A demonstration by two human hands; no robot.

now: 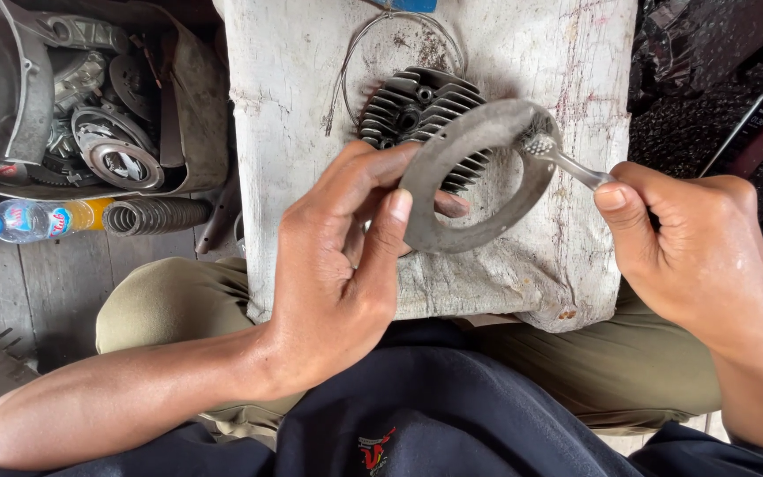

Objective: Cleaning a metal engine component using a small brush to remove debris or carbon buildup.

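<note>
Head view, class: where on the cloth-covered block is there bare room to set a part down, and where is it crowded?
Bare cloth lies left of the finned cylinder head, and more to its right, toward the block's far edge. The middle is crowded: the left hand holds a flat metal ring over the head while the right hand works a small brush on it. The parts tray is full.

ring plate (452, 190) over finned head (417, 110) | head on cloth (293, 88) | bottle (33, 219) left
</note>
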